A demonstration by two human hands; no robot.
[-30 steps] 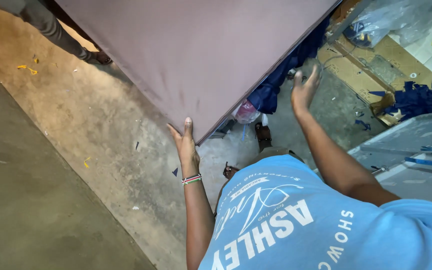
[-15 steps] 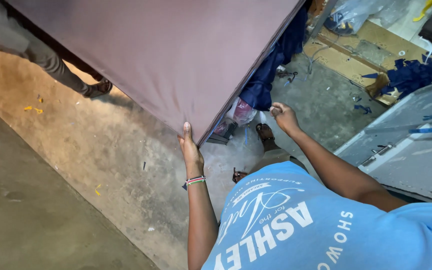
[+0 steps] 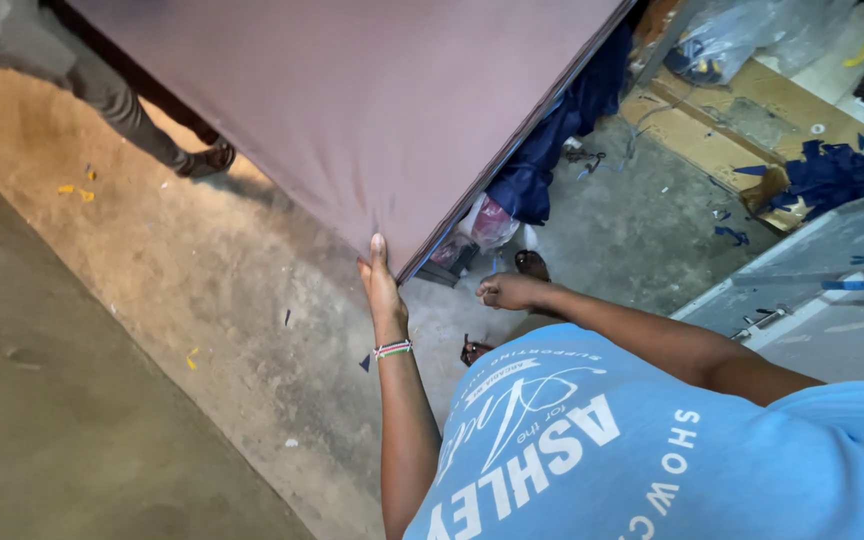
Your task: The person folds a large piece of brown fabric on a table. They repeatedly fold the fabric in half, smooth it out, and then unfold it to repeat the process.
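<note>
Large mauve fabric-covered panel [image 3: 352, 100] filling the upper middle and upper left of the frame, tilted, its lowest corner pointing down toward frame centre. Left hand [image 3: 382, 290] just under that corner, at centre frame, fingers straight up and flat against the fabric face, thumb side toward the panel's edge; open palm pressing rather than clasping, nothing enclosed. Panel thus rising above and to the upper left of the hand, with only the corner tip at the fingertips. Beaded bracelet [image 3: 393, 349] around the left wrist, just below the hand.

Right hand [image 3: 508, 291] to the right of centre, curled into a loose fist, knuckles toward the left, apart from the panel's edge and below it; whether anything sits inside the curl, impossible to tell. Forearm running from it toward the lower right, into a light blue T-shirt [image 3: 652, 450] with white print filling the lower right of the frame.

Bare concrete floor [image 3: 102, 400] across the left and lower left, scattered with small scraps. Another person's leg in grey trousers and dark shoe [image 3: 207, 160] at upper left, beside the panel's left edge. Dark blue cloth [image 3: 562, 130] hanging along the panel's right edge, upper right of centre. Flattened cardboard [image 3: 742, 120] and blue fabric offcuts [image 3: 832, 170] on the floor at upper right. Sandalled foot [image 3: 532, 263] just above the right hand.
</note>
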